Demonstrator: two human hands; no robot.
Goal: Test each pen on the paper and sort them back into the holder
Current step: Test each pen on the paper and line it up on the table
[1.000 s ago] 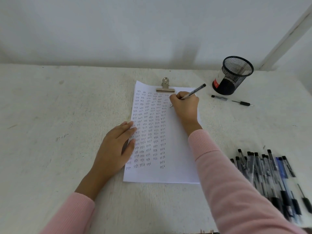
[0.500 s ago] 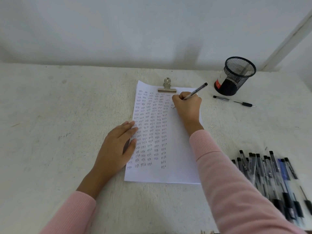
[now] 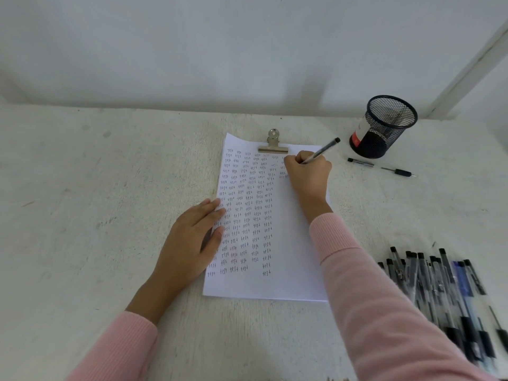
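Pen (image 3: 321, 151) in play, clamped in the right grip (image 3: 308, 171), fingers curled tight round the barrel over the upper right part of the paper (image 3: 288, 257). Its long axis runs on a slant: the black back end sticks out up and to the right, aimed at the holder (image 3: 384, 127), while the writing end dips down-left under the fingers to the sheet. The exact tip is too blurred to pick out.

Over to the holder, a black mesh cup standing upright at the far right of the counter (image 3: 82, 215), well apart from the writing hand. Through the mesh there is a dark base and a red-and-white patch on the left side; what sits inside, I cannot tell.

Just in front of it lies a loose pen (image 3: 382, 167), flat on the counter, long axis left to right, tip toward the right.

The left grip (image 3: 192, 237) is spread flat, fingers straight, pressing the paper's left edge. The sheet carries columns of small handwritten marks, with a metal clip (image 3: 273, 145) at its top edge.

Near right, a pile of pens (image 3: 439, 287) lies side by side, black ends pointing away from the person, blurred at the frame edge.
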